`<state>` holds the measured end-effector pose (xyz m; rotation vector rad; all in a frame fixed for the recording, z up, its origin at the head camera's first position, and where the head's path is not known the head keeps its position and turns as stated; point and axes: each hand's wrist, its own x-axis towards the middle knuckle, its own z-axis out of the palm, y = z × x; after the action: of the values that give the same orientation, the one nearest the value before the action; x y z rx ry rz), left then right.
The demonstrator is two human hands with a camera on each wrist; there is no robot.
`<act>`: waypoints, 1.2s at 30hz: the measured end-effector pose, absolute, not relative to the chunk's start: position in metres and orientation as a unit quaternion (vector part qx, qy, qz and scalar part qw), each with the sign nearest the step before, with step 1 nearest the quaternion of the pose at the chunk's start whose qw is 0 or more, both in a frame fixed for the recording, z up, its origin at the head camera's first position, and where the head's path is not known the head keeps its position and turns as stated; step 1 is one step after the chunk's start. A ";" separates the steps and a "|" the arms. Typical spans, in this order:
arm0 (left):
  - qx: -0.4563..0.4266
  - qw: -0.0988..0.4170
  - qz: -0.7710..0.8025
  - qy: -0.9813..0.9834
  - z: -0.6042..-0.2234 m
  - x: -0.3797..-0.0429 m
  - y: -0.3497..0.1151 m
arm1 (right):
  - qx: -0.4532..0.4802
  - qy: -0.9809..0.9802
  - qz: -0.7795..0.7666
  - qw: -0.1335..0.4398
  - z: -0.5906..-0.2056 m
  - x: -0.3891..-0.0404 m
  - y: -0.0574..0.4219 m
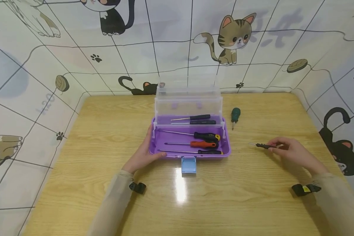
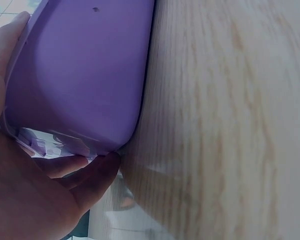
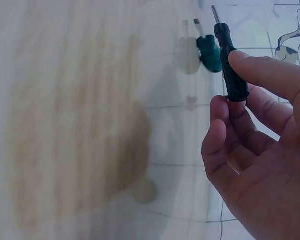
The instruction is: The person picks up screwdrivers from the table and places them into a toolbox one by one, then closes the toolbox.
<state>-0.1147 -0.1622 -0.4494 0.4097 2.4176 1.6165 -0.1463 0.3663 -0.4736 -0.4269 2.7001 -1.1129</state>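
My left hand (image 1: 142, 152) grips the left end of a purple toolbox (image 1: 228, 152), thumb along the front rim and fingers round the side. In the left wrist view the toolbox's smooth end wall (image 2: 85, 65) fills the space beside the palm. My right hand (image 1: 292, 152) pinches a small black screwdriver (image 1: 263, 146) by its handle, tip pointing left toward the toolbox. The right wrist view shows the thumb pressed on that short handle (image 3: 232, 75). Inside the toolbox lie several screwdrivers, among them one with a red handle (image 1: 203, 144) and a black-and-yellow one (image 1: 206, 136).
A stubby green screwdriver (image 1: 235, 115) lies on the wooden table (image 1: 106, 131), right of the toolbox. The clear lid (image 1: 188, 105) stands raised at the back, and a light blue latch (image 1: 188, 165) hangs at the front. A cat-patterned cloth (image 1: 177, 49) surrounds the table.
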 end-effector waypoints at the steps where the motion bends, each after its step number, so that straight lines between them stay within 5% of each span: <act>1: 0.139 0.102 0.548 0.819 -0.450 -0.115 -0.162 | -0.142 0.909 -0.380 0.096 -0.472 -0.147 0.365; 16: 0.148 0.086 0.565 0.807 -0.489 -0.126 -0.171 | -0.140 0.916 -0.366 0.082 -0.454 -0.163 0.340; 36: 0.142 0.103 0.548 0.818 -0.452 -0.116 -0.163 | -0.123 0.898 -0.418 0.065 -0.440 -0.170 0.320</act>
<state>-0.1157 -0.1632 -0.4521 0.4177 2.4142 1.6169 -0.1699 0.3200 -0.4405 -0.3706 2.7089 -1.2605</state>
